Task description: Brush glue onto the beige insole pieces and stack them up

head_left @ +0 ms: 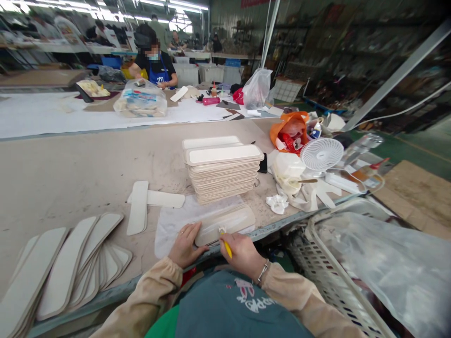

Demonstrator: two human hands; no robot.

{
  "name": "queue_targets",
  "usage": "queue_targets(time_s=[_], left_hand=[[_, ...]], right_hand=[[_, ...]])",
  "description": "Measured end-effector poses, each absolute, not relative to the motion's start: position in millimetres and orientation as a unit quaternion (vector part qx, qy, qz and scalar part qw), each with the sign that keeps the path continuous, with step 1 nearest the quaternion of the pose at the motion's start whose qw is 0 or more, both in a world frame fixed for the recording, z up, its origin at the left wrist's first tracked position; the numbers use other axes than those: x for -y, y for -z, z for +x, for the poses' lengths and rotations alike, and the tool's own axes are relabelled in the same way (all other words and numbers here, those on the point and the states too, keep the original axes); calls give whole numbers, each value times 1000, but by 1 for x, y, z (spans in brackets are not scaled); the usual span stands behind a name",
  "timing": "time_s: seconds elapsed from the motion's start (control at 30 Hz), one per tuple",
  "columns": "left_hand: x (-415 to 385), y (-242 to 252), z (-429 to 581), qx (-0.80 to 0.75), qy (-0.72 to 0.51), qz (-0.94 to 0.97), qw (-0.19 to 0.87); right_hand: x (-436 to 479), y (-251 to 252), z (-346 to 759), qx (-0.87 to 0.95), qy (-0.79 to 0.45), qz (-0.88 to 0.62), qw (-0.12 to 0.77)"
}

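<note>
My right hand (243, 253) is closed around a yellow-handled brush (227, 246), whose whitish tip meets a long beige panel with rounded ends (239, 218). Wet-looking streaks show on that panel, which lies on a thin white sheet (165, 230) at the table's front edge. My left hand (186, 241) rests on the panel's left end, fingers stretched out and holding nothing. Just behind stands a tall stack of similar panels (225, 173). Two loose panels (138, 206) lie crossed to the left, and a fanned pile of panels (75, 263) covers the left front corner.
On the right are a white tub (287, 169) with a stick across it, crumpled tissue (277, 203), a small white fan (322, 154) and an orange bag (289, 129). A plastic crate (331, 267) stands beside the table. Across it, a masked person (155, 65) works.
</note>
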State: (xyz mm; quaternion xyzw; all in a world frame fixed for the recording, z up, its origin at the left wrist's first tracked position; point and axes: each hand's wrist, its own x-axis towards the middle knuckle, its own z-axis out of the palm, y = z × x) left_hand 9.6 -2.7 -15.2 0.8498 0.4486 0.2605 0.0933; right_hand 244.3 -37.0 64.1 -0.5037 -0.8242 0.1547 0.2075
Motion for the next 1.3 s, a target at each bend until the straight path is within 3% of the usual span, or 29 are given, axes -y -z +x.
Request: queue_targets(time_s=[0.17, 0.27, 0.57, 0.8, 1.1, 1.3], left_hand=[[3, 7, 11, -462, -252, 841, 126], [3, 3, 11, -471, -237, 836, 148], [3, 5, 11, -474, -235, 831, 171], [3, 4, 11, -473, -239, 830, 173], [3, 2, 12, -480, -228, 828, 182], [3, 4, 11, -467, -241, 833, 170]], right_hand=[[29, -58, 217, 661, -440, -500, 345], [21, -45, 217, 537, -529, -531, 387], [7, -53, 283, 475, -433, -633, 431], [11, -49, 218, 476, -593, -523, 386], [1, -51, 248, 483, -512, -591, 394], [-1, -45, 218, 465, -585, -536, 392]])
